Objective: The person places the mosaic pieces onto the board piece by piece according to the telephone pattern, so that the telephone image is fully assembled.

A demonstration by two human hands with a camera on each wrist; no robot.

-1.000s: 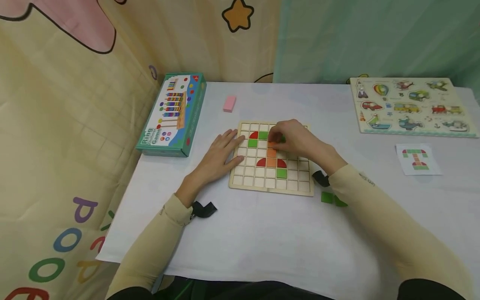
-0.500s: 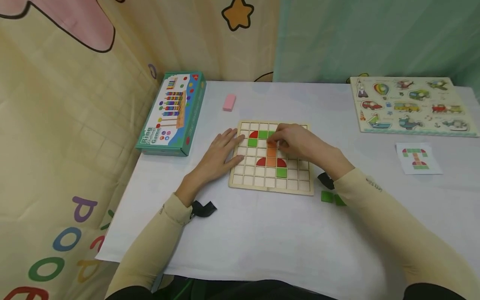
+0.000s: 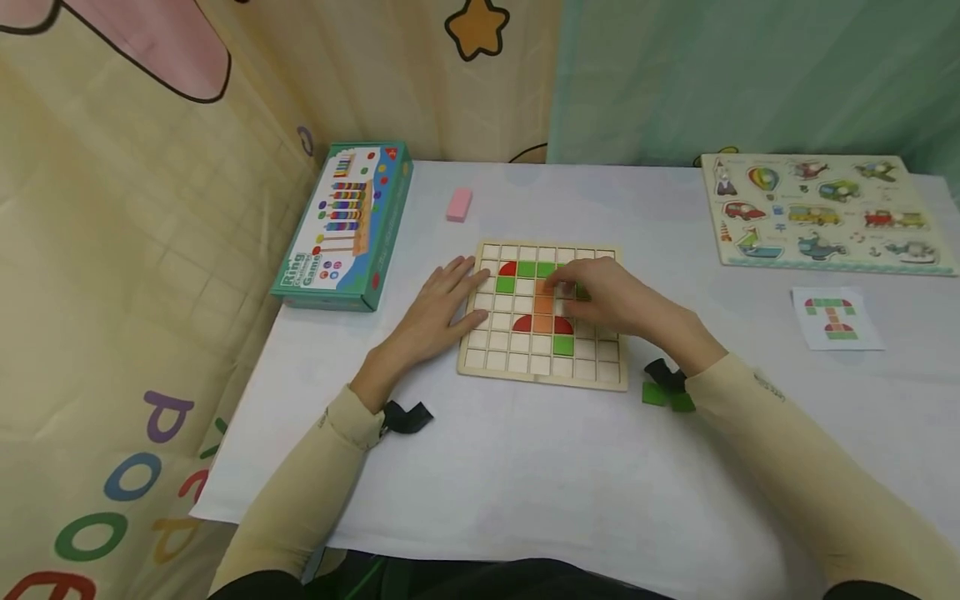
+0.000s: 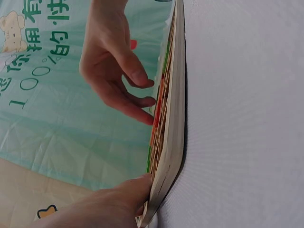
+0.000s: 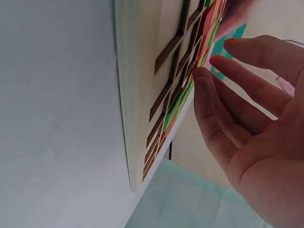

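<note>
A wooden grid board point(image 3: 540, 379) lies on the table with coloured tiles in its cells. Orange squares point(image 3: 543, 305) form a column in the middle. Green squares point(image 3: 527, 269) lie in an upper row beside a red quarter-round tile point(image 3: 507, 269). Lower down are red quarter-round tiles point(image 3: 522, 323) and a green square point(image 3: 563, 346). My left hand point(image 3: 431, 312) rests on the board's left edge, fingers spread. Over the upper right cells, my right hand point(image 3: 615, 296) hovers with loosely bent fingers, hiding some tiles. In the right wrist view, its thumb and fingers point(image 5: 228, 99) hold nothing.
Two loose green tiles point(image 3: 654, 394) lie by the right sleeve. A small card point(image 3: 838, 318) with a printed tile pattern is to the right, below a vehicle puzzle point(image 3: 825, 212). A green game box point(image 3: 341, 229) and a pink block point(image 3: 459, 205) lie behind to the left.
My right hand has let go of the upper orange tile and drawn slightly right and toward me. More of the green upper row shows. My left hand stays put.
</note>
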